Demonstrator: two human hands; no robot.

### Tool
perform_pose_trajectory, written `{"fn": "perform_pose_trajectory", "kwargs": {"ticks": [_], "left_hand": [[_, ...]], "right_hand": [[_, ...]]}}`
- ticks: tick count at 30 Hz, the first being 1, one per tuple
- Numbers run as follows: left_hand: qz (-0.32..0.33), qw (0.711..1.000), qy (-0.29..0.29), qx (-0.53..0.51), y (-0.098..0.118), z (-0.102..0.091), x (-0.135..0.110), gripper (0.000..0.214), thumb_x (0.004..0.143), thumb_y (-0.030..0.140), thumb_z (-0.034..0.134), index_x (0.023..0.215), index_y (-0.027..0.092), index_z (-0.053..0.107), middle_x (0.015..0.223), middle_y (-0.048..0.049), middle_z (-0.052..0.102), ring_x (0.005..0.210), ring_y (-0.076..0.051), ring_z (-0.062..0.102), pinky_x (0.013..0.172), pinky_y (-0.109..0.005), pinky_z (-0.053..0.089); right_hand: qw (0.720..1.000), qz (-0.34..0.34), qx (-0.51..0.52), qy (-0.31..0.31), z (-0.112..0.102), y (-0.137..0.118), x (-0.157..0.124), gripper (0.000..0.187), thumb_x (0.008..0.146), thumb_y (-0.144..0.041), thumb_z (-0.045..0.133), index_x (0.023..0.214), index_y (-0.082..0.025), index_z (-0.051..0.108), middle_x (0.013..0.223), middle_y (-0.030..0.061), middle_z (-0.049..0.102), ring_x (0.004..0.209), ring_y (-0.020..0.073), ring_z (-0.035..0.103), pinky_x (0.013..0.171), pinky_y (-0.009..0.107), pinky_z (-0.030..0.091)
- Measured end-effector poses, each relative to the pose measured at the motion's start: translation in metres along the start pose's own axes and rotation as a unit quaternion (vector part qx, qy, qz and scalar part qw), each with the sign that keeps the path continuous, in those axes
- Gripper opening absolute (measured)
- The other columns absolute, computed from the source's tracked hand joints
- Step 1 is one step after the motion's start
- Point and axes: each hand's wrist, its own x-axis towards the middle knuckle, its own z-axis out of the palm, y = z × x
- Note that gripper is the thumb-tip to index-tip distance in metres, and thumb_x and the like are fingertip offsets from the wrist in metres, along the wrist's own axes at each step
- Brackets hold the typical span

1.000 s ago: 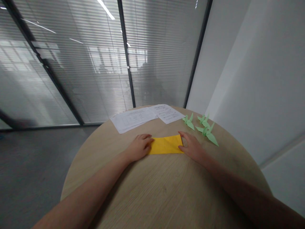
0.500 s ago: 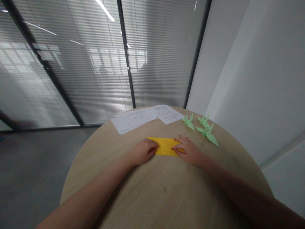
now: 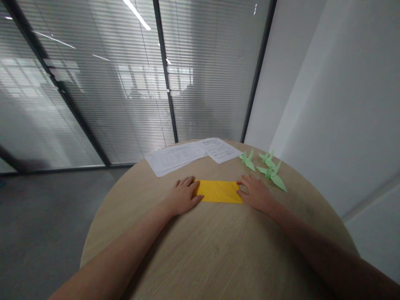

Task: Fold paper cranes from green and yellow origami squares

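A yellow sheet of paper (image 3: 218,191), folded into a rectangle, lies flat on the round wooden table (image 3: 200,250). My left hand (image 3: 184,195) rests on its left end, fingers spread, with the thumb at the near corner and the fingertips near the far one. At the right end, my right hand (image 3: 255,193) touches the short edge with thumb and forefinger apart. Neither hand lifts the paper. Beyond my right hand stand three light-green paper cranes, the nearest crane (image 3: 274,176) being the largest.
Printed white sheets (image 3: 178,157) overlap at the table's far side, and another printed page (image 3: 220,150) lies at their right. A glass partition with blinds (image 3: 206,83) rises behind the table. A white wall (image 3: 343,104) stands close on the right.
My left hand has slid left and spread its fingers, where they were curled on the paper. My right hand has drawn back right to the edge, baring more of the yellow sheet.
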Motion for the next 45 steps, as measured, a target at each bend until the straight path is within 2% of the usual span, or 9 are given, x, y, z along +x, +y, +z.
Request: {"fn": "perform_pose_trajectory", "kwargs": {"ticks": [5,13,17,25,31,33,37,40,45], "left_hand": [[-0.044,0.999,-0.02,-0.003,0.003,-0.001,-0.001,0.074,0.1,0.06,0.044,0.155,0.011,0.044,0.164,-0.0246,0.039,0.153,-0.04,0.035,0.121,-0.065,0.027],[-0.064,0.997,-0.03,-0.012,0.004,0.0,0.001,0.078,0.099,0.065,0.041,0.158,0.013,0.041,0.166,-0.0234,0.036,0.156,-0.039,0.03,0.123,-0.065,0.023],[-0.064,0.997,-0.031,-0.01,0.005,-0.001,0.0,0.08,0.099,0.064,0.04,0.158,0.01,0.04,0.166,-0.0236,0.036,0.156,-0.038,0.03,0.123,-0.066,0.023],[-0.049,0.999,-0.013,-0.016,0.005,-0.002,-0.001,0.073,0.1,0.061,0.043,0.157,0.016,0.042,0.166,-0.0225,0.037,0.155,-0.04,0.031,0.121,-0.067,0.024],[-0.019,0.999,-0.014,-0.022,0.003,0.003,0.0,0.071,0.101,0.058,0.042,0.158,0.016,0.041,0.167,-0.022,0.036,0.155,-0.04,0.03,0.122,-0.067,0.023],[-0.016,0.999,-0.015,-0.025,0.003,0.004,0.0,0.071,0.101,0.058,0.042,0.158,0.015,0.042,0.166,-0.0226,0.037,0.155,-0.04,0.03,0.121,-0.067,0.023],[-0.016,0.999,-0.02,-0.026,0.004,0.003,0.0,0.07,0.102,0.058,0.041,0.156,0.015,0.044,0.164,-0.0238,0.039,0.154,-0.04,0.032,0.121,-0.066,0.025],[-0.005,1.0,-0.017,-0.023,0.004,0.002,0.0,0.067,0.102,0.056,0.044,0.155,0.015,0.046,0.164,-0.0232,0.04,0.154,-0.039,0.033,0.122,-0.064,0.025],[0.025,0.999,0.009,-0.032,0.006,-0.003,-0.001,0.056,0.104,0.053,0.044,0.144,0.018,0.059,0.161,-0.0209,0.046,0.151,-0.037,0.039,0.122,-0.064,0.027]], "right_hand": [[0.999,0.038,-0.024,-0.016,0.003,-0.002,-0.002,0.045,0.101,-0.043,0.051,0.139,-0.023,0.063,0.153,0.0172,0.055,0.149,0.0425,0.04,0.113,0.075,0.033],[0.999,0.034,0.007,-0.03,0.008,-0.001,0.001,0.055,0.101,-0.057,0.045,0.142,-0.024,0.062,0.157,0.015,0.052,0.152,0.0425,0.037,0.116,0.071,0.034],[0.998,0.032,0.058,-0.008,0.012,-0.001,0.003,0.053,0.101,-0.052,0.046,0.146,-0.026,0.058,0.158,0.0134,0.051,0.153,0.0415,0.035,0.118,0.072,0.032],[0.976,-0.072,0.194,0.063,0.009,-0.005,0.004,0.069,0.088,-0.032,0.063,0.155,-0.023,0.046,0.154,0.0131,0.055,0.142,0.0314,0.053,0.12,0.053,0.041],[0.966,-0.058,0.251,0.027,0.008,-0.011,-0.001,0.097,0.085,-0.022,0.066,0.168,-0.02,0.015,0.146,0.0171,0.062,0.139,0.0298,0.058,0.117,0.052,0.044],[0.967,-0.082,0.241,0.024,0.007,-0.011,-0.001,0.09,0.086,-0.02,0.065,0.166,-0.022,0.024,0.147,0.016,0.062,0.14,0.0293,0.056,0.119,0.052,0.043],[0.964,-0.184,0.192,0.023,0.006,-0.012,-0.002,0.054,0.092,-0.02,0.06,0.147,-0.022,0.059,0.15,0.0124,0.061,0.147,0.0299,0.048,0.123,0.055,0.037],[0.954,-0.236,0.185,0.007,0.005,-0.014,-0.004,0.043,0.098,-0.024,0.058,0.14,-0.021,0.066,0.145,0.0124,0.065,0.147,0.0306,0.048,0.123,0.056,0.037],[0.949,-0.265,0.171,-0.022,0.002,-0.02,-0.008,0.037,0.104,-0.033,0.053,0.135,-0.023,0.07,0.141,0.0129,0.067,0.143,0.0292,0.053,0.122,0.055,0.039]]}}
